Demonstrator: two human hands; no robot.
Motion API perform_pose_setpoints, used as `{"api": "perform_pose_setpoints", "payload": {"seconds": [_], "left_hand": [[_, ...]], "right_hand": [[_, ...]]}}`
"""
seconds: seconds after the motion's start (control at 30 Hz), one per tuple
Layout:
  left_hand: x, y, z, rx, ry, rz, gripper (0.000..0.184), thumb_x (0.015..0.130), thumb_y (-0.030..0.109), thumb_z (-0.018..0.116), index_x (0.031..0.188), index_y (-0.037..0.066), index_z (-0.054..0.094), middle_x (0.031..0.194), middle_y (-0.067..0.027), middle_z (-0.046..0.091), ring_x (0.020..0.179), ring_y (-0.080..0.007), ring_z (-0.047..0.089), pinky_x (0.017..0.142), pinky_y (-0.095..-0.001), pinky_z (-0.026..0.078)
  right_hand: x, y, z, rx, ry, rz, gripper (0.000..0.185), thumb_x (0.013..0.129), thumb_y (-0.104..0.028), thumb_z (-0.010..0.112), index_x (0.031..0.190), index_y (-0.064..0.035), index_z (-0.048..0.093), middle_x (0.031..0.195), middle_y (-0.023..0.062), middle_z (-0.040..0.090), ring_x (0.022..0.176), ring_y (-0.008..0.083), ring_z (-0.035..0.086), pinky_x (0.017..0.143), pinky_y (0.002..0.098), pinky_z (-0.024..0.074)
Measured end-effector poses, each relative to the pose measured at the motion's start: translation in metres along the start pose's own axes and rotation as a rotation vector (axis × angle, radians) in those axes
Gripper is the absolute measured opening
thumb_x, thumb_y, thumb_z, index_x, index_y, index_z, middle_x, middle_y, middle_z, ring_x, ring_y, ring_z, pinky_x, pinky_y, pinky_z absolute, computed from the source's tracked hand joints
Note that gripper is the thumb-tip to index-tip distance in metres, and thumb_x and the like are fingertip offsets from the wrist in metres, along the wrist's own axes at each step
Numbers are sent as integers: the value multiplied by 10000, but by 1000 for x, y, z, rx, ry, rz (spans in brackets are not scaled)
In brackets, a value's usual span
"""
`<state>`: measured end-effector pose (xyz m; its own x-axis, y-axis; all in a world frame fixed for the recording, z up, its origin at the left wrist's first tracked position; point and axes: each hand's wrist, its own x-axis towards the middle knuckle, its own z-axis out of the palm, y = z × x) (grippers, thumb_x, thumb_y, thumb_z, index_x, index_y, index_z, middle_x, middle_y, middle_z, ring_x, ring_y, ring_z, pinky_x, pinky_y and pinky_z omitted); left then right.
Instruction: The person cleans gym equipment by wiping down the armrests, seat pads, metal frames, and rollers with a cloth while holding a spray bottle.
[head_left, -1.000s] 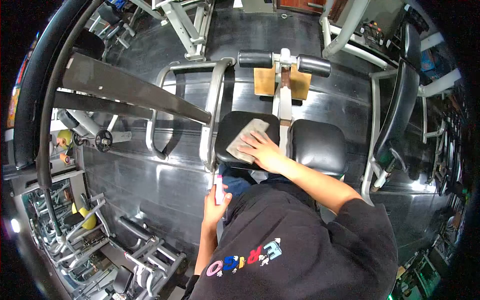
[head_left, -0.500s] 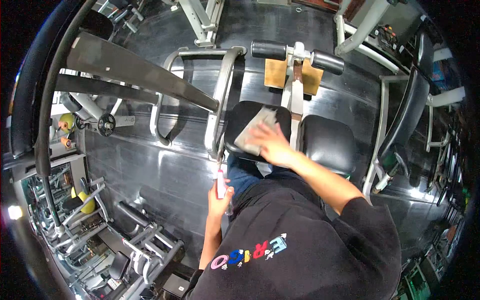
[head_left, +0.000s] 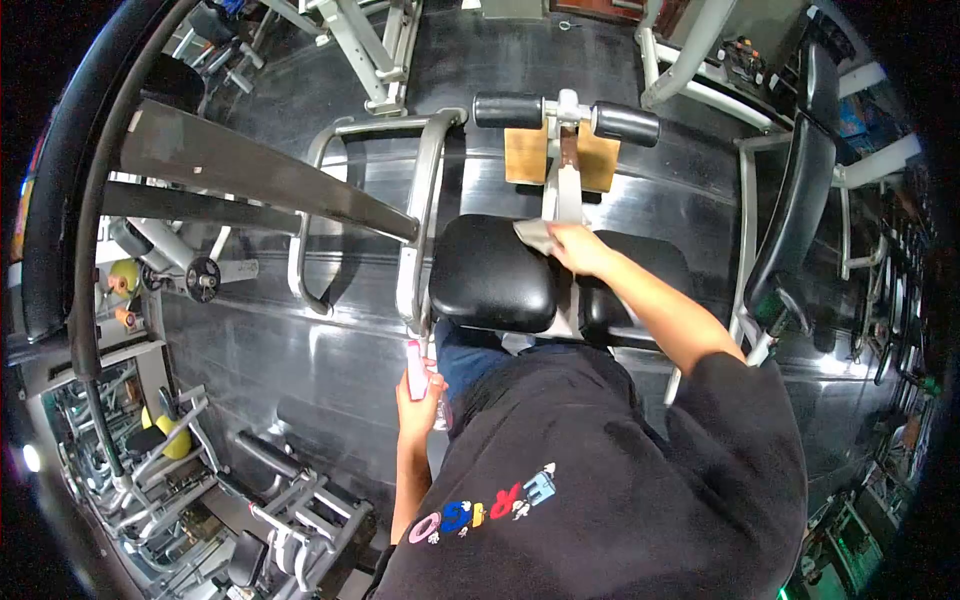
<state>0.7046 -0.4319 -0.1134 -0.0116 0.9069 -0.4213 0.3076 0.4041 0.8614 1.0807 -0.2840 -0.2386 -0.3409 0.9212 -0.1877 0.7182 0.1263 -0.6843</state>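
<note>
My right hand grips a light grey cloth at the upper right corner of the left black seat pad. A second black pad lies to the right, partly under my forearm. Low on the left, beside my leg, my left hand is closed round a spray bottle with a pink and white top; its clear body shows partly below the fingers.
Beyond the pads are two black foam rollers on a white post and a wooden plate. A metal frame with a long beam stands at left. Another padded machine is at right, more gym equipment at lower left.
My right hand has moved from the middle of the left pad to its upper right corner, and the cloth is now bunched instead of spread flat. My left hand still holds the bottle.
</note>
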Motion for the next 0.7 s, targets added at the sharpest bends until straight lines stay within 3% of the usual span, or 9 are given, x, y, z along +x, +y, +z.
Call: {"api": "perform_pose_setpoints", "payload": {"seconds": [0.13, 0.27, 0.33, 0.43, 0.47, 0.5, 0.53, 0.57, 0.7], "left_hand": [[19, 6, 17, 61, -86, 31, 316, 838, 231, 713, 1069, 46, 602, 710, -18, 594, 689, -119, 613, 643, -288, 489], [51, 42, 48, 170, -259, 71, 322, 843, 280, 702, 1055, 60, 599, 726, -34, 587, 696, -128, 580, 664, -291, 469], [67, 62, 65, 276, -400, 100, 363, 852, 338, 690, 1053, 52, 592, 750, -47, 591, 727, -137, 560, 680, -300, 455], [86, 94, 97, 165, -683, -16, 301, 890, 296, 664, 1020, 33, 597, 753, -22, 590, 680, -106, 580, 653, -276, 475], [94, 93, 108, 90, -782, -9, 281, 901, 278, 655, 1008, 25, 596, 759, -13, 591, 658, -96, 586, 631, -277, 490], [98, 98, 119, 102, -809, -3, 281, 901, 278, 655, 1008, 25, 596, 759, -13, 591, 658, -96, 586, 631, -277, 490], [99, 107, 131, 112, -888, -22, 278, 899, 277, 658, 1002, 26, 597, 754, -14, 587, 656, -98, 585, 627, -284, 493], [99, 114, 143, 122, -966, -48, 275, 897, 275, 660, 996, 26, 597, 749, -14, 583, 653, -100, 584, 623, -290, 496], [94, 134, 188, 499, -1113, 99, 422, 866, 429, 672, 921, 12, 631, 704, -44, 620, 641, -115, 606, 635, -296, 500]], "right_hand": [[-71, -69, -23, 97, -201, 71, 329, 836, -165, 544, 1141, -69, 622, 1016, 243, 657, 923, 404, 653, 846, 473, 538], [-95, -92, -9, 116, 43, -45, 362, 832, -162, 545, 1173, -64, 619, 1020, 247, 657, 926, 407, 651, 878, 465, 516], [-107, -94, -18, 395, 36, 249, 352, 848, -181, 553, 1160, -28, 607, 1045, 256, 650, 936, 426, 638, 863, 458, 510], [-142, -75, -2, 777, 377, 284, 394, 918, -330, 584, 1039, 43, 619, 856, 227, 678, 776, 296, 666, 746, 391, 507], [-162, -63, -6, 716, 287, 404, 427, 927, -373, 583, 1004, 45, 629, 781, 178, 651, 715, 202, 594, 689, 390, 477], [-185, -55, -9, 615, 329, 571, 424, 929, -376, 588, 996, 40, 634, 768, 156, 632, 706, 176, 550, 661, 396, 452], [-204, -44, -11, 703, 315, 721, 398, 963, -347, 565, 1155, -3, 623, 918, 32, 657, 844, 112, 560, 767, 286, 466], [-223, -40, -5, 832, 623, 685, 391, 956, -354, 572, 1117, -4, 642, 898, 19, 641, 828, 95, 545, 742, 267, 458], [-281, -45, -36, 864, 1061, 787, 372, 966, -347, 551, 1108, -12, 624, 980, 14, 622, 888, 108, 540, 803, 276, 437]]}}
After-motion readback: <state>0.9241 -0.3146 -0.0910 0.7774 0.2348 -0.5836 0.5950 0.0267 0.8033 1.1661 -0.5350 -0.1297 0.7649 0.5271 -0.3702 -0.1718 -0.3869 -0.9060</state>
